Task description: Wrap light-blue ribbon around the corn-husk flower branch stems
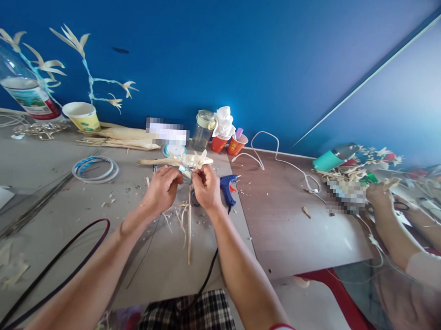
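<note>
My left hand (163, 187) and my right hand (205, 186) are held close together over the grey table (42, 175), fingers curled. Both pinch a pale dried-leaf flower (196, 160) at the top of a thin stick (189, 232) that hangs down toward me. A bit of light blue tape (182, 168) shows between my fingertips at the flower's base. A blue glue gun (228, 186) lies just right of my right hand, its black cord (207, 277) running toward my lap.
Rings of wire (94, 169) and thin wires (29, 214) lie left. At the back stand a yellow cup (81, 115), a plastic bottle (23, 88), a glass jar (203, 129) and red cups (227, 143). Another person's arm (394, 228) works at right on a brown table (295, 223).
</note>
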`<state>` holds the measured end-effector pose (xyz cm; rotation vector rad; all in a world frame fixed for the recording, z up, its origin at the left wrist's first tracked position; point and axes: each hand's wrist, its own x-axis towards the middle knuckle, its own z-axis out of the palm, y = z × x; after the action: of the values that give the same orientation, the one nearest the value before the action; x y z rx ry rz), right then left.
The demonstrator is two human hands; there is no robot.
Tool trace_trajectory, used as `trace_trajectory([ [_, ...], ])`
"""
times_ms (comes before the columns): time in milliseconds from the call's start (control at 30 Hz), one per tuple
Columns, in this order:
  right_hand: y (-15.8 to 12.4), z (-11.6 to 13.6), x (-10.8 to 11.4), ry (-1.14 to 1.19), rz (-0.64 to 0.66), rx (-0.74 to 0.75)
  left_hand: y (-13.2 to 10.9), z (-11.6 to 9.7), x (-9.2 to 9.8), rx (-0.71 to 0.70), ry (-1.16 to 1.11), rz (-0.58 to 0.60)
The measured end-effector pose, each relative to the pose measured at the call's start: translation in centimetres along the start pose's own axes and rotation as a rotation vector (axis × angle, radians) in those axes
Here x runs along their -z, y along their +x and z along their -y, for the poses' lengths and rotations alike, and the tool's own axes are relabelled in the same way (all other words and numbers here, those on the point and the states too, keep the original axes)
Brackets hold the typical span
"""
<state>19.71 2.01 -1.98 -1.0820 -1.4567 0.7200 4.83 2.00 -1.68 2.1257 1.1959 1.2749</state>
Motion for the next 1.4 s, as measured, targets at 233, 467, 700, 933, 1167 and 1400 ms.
trace_trajectory([
  [233,0.0,0.3,0.1,0.021,0.002,-0.001,-0.3,-0.3,0.0,0.339,-0.247,-0.017],
  [467,0.1,0.5,0.1,0.044,-0.013,-0.003,-0.2,-0.8,-0.6,0.526,-0.720,-0.016],
  [700,0.0,0.7,0.1,0.049,0.006,-0.030,-0.1,-1.2,-0.7,0.678,-0.998,-0.004],
  [933,0.1,-0.1,0.0,0.033,0.004,-0.018,-0.3,-0.9,-0.9,0.660,-0.829,-0.006],
  [1167,-0.2,0.4,0.2,-0.044,-0.001,0.060,-0.1,-0.9,-1.1,0.621,-0.834,-0.032],
  [1400,-0.3,0.6,0.1,-0.071,0.002,0.077,0.0,-1.3,-0.9,0.618,-0.846,-0.057],
])
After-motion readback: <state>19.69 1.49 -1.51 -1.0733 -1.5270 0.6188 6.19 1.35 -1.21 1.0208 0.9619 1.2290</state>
